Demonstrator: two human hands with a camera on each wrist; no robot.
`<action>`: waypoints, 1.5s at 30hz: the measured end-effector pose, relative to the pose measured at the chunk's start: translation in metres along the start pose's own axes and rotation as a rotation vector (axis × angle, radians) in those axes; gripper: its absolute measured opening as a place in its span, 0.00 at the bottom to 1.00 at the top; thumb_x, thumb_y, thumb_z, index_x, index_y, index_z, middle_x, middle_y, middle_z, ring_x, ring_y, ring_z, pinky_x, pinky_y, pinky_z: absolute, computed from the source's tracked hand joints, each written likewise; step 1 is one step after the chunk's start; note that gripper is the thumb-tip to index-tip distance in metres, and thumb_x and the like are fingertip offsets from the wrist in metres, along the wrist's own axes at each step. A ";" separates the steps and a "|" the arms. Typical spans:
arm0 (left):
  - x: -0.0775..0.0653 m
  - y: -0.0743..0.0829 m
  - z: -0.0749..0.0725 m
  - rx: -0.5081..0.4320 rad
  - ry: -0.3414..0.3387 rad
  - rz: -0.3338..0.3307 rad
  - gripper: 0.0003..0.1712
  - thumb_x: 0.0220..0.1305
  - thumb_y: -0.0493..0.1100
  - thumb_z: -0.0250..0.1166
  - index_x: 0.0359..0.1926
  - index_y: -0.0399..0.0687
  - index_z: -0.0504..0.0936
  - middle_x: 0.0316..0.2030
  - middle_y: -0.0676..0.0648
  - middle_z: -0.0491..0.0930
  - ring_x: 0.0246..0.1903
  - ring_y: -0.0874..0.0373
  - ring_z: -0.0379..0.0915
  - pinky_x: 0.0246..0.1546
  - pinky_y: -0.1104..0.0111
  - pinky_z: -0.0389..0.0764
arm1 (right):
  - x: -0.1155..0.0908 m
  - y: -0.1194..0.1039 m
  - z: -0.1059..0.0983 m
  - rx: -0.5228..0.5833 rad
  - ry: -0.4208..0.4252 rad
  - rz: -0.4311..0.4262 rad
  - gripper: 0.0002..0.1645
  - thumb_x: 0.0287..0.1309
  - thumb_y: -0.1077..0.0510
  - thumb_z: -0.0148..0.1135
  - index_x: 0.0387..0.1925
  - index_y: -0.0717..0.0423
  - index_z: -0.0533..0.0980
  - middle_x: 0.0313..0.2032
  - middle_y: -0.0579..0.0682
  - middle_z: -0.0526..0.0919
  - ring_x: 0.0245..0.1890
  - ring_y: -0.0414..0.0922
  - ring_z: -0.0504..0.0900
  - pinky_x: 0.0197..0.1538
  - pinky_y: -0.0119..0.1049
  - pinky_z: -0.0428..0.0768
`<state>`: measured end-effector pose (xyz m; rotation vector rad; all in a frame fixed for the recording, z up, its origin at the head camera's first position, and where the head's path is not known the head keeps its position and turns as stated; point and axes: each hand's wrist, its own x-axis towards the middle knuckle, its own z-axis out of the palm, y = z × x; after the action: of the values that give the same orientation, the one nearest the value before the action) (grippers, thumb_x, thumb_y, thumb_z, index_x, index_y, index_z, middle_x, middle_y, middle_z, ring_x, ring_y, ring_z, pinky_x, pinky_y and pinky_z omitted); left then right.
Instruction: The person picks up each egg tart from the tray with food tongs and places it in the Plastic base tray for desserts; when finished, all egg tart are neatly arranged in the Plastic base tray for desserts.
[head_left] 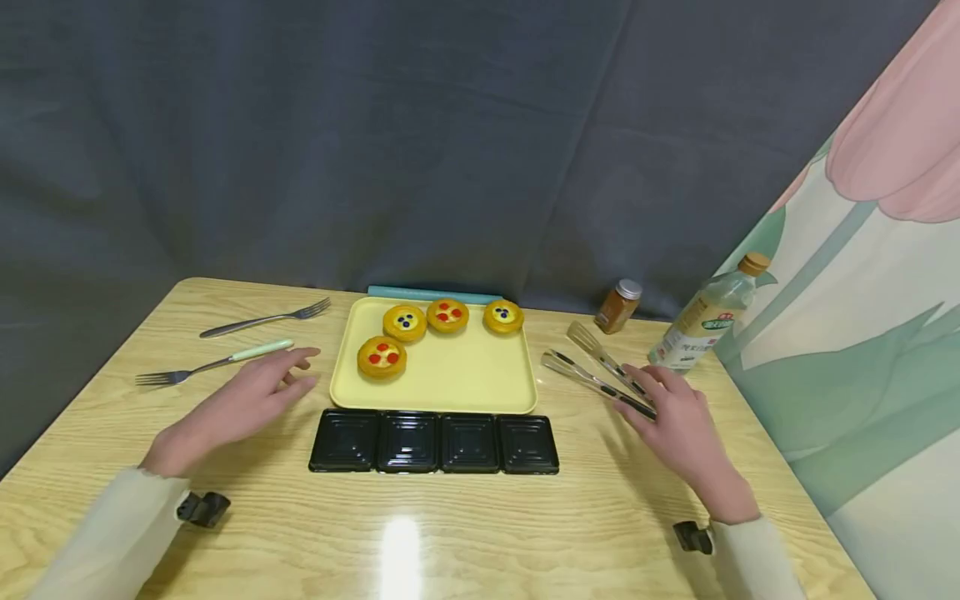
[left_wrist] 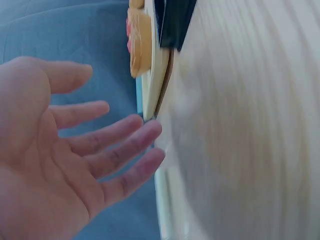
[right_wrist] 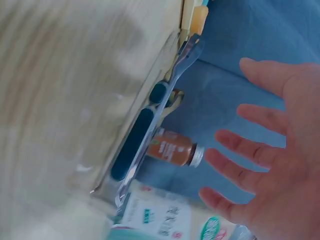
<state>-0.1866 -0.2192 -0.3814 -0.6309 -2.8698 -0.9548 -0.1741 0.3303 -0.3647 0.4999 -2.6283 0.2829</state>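
My left hand [head_left: 243, 396] hovers over the table's left side, fingers spread and relaxed, holding nothing. Nearest to it is a fork with a pale green handle [head_left: 262, 350]; a plain metal fork [head_left: 266, 319] lies behind. On the right, my right hand [head_left: 677, 425] is held over the handle end of metal tongs [head_left: 592, 380] with dark grips. In the right wrist view its fingers are apart and the tongs [right_wrist: 132, 145] lie beyond the fingertips. Between the hands, a yellow tray [head_left: 465, 375] bears several egg tarts, including a red-dotted tart [head_left: 382, 358] and a blue-dotted tart [head_left: 503, 317].
A black tray with several square compartments [head_left: 468, 444] lies in front of the yellow tray. Behind the tongs stand a small brown jar [head_left: 617, 308] and a clear bottle with a label [head_left: 701, 321]. A blue stick [head_left: 435, 294] lies along the back, near the dark curtain [head_left: 375, 150].
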 end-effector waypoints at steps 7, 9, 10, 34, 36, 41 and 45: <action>0.006 -0.001 0.009 -0.077 0.011 -0.043 0.28 0.77 0.44 0.56 0.69 0.30 0.67 0.57 0.32 0.77 0.48 0.41 0.80 0.47 0.47 0.79 | -0.020 0.021 -0.001 0.074 0.004 0.052 0.37 0.53 0.55 0.78 0.62 0.62 0.76 0.49 0.63 0.77 0.44 0.61 0.77 0.43 0.59 0.71; 0.007 -0.002 0.011 -0.088 0.024 -0.049 0.28 0.77 0.43 0.57 0.69 0.30 0.66 0.55 0.32 0.78 0.48 0.40 0.79 0.47 0.47 0.78 | -0.025 0.027 -0.001 0.076 0.005 0.066 0.38 0.51 0.55 0.79 0.62 0.63 0.76 0.48 0.64 0.76 0.43 0.62 0.75 0.42 0.59 0.70; 0.007 -0.003 0.012 -0.098 0.029 -0.051 0.28 0.77 0.42 0.57 0.69 0.30 0.66 0.54 0.32 0.78 0.48 0.39 0.79 0.48 0.46 0.78 | -0.027 0.029 -0.001 0.075 0.005 0.074 0.38 0.50 0.55 0.79 0.62 0.63 0.76 0.48 0.65 0.76 0.44 0.63 0.75 0.42 0.59 0.70; 0.014 -0.015 0.046 -0.300 0.106 -0.181 0.28 0.79 0.45 0.54 0.71 0.31 0.65 0.52 0.36 0.78 0.53 0.41 0.73 0.54 0.48 0.71 | -0.024 0.079 -0.001 0.394 -0.297 0.333 0.43 0.67 0.47 0.66 0.74 0.62 0.62 0.63 0.70 0.66 0.57 0.68 0.69 0.48 0.61 0.72; 0.014 -0.014 0.049 -0.303 0.130 -0.197 0.27 0.79 0.43 0.54 0.70 0.30 0.66 0.51 0.36 0.78 0.53 0.41 0.73 0.55 0.47 0.70 | -0.023 0.081 0.002 0.413 -0.322 0.334 0.43 0.68 0.47 0.65 0.75 0.62 0.61 0.63 0.69 0.66 0.57 0.68 0.69 0.49 0.59 0.72; 0.016 -0.012 0.055 -0.276 0.198 -0.222 0.25 0.77 0.41 0.54 0.68 0.31 0.70 0.50 0.35 0.79 0.54 0.39 0.73 0.56 0.44 0.69 | -0.018 0.083 0.007 0.440 -0.356 0.339 0.44 0.68 0.46 0.65 0.75 0.61 0.60 0.64 0.69 0.65 0.58 0.68 0.69 0.50 0.58 0.72; 0.018 -0.011 0.061 -0.237 0.255 -0.226 0.24 0.76 0.40 0.54 0.67 0.33 0.73 0.47 0.38 0.81 0.53 0.40 0.72 0.56 0.44 0.59 | -0.012 0.085 0.010 0.450 -0.365 0.326 0.44 0.68 0.46 0.65 0.75 0.61 0.60 0.64 0.69 0.66 0.58 0.66 0.70 0.50 0.56 0.73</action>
<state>-0.2024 -0.1853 -0.4338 -0.1769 -2.6609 -1.3130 -0.2009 0.4089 -0.3890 0.2749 -3.0035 0.9860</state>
